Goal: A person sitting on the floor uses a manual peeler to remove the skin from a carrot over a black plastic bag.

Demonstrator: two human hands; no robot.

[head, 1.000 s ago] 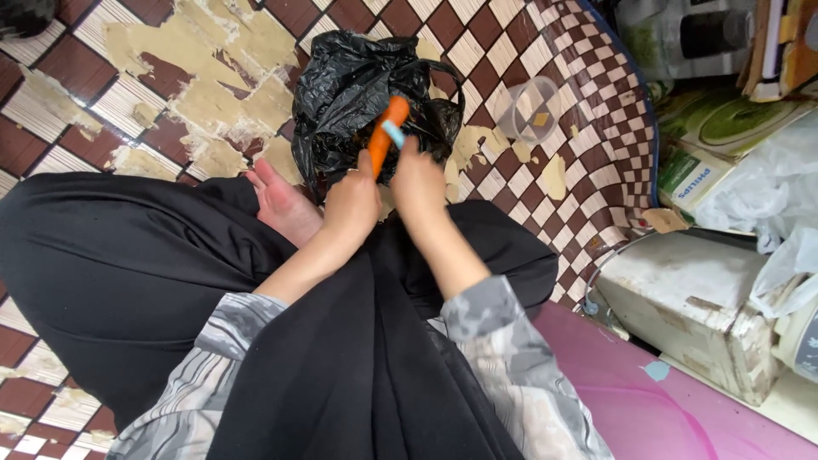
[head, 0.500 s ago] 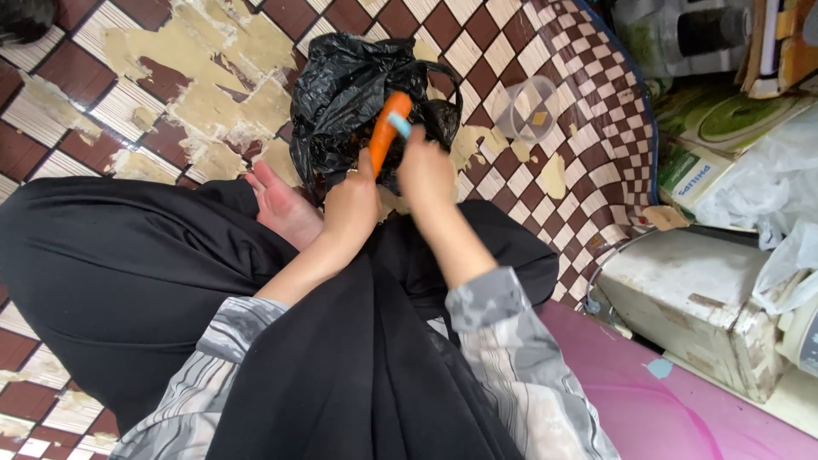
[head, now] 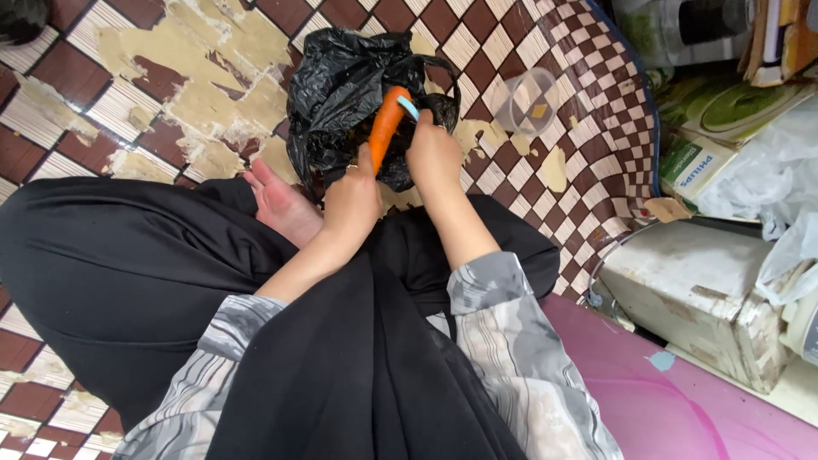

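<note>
Hazard: the peeler (head: 408, 107) blade works close to the left hand (head: 354, 198); a slip along the carrot (head: 385, 128) could nick its fingers, and peelings may miss the black bag (head: 341, 94) (its mouth is narrow).

Pose: left hand clamped on the carrot's lower end, holding it upright over the bag. Right hand (head: 433, 153) closed on the peeler, blade against the carrot's upper part. Forearms converge above the lap.

Floor's a worn checkered vinyl sheet (head: 588, 128), maroon and cream, with big patches peeled off on the left. A clear plastic cup (head: 527, 100) sits on it, well apart from the bare foot (head: 281, 204). Off to the right there's a scuffed white metal box (head: 694, 294), a crumpled white plastic bag (head: 767, 183) and a pink surface (head: 673, 409).
</note>
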